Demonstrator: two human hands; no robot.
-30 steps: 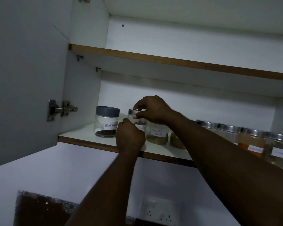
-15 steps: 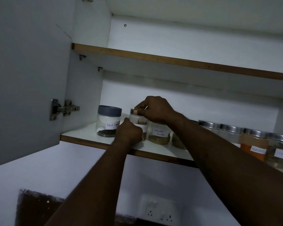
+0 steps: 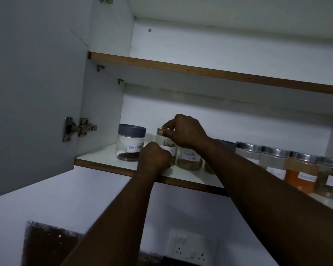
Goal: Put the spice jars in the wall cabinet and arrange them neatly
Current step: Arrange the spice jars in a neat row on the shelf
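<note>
The left hand [image 3: 154, 158] is curled in a fist round the lower front of the cinnamon jar [image 3: 163, 140], its knuckles covering the left end of the handwritten label. The right hand [image 3: 185, 131] reaches in from the right and sits on top of the same jar, thumb and forefinger pinching the edge of its lid [image 3: 159, 130]. So both hands grip this one jar, which stands upright on the lower shelf [image 3: 100, 158] of the wall cabinet, near the shelf's front edge. Just to its left, with a small gap between, stands the black pepper jar [image 3: 130, 144] with a grey-blue lid and dark peppercorns at the bottom. Just to its right is the coriander powder jar [image 3: 189, 158], its top hidden behind the right wrist. Another jar [image 3: 208, 167] beyond that is mostly hidden by the forearm. Further right along the shelf runs a close row of metal-lidded jars [image 3: 248, 152], among them one with orange powder [image 3: 301, 173]; their labels are too blurred to read. Above, the upper shelf [image 3: 200, 71] shows a brown edge. The cabinet door [image 3: 37, 93] stands open on the left, held by a metal hinge [image 3: 77, 128]. Below the cabinet, a wall socket [image 3: 192, 248] sits on the white wall.
</note>
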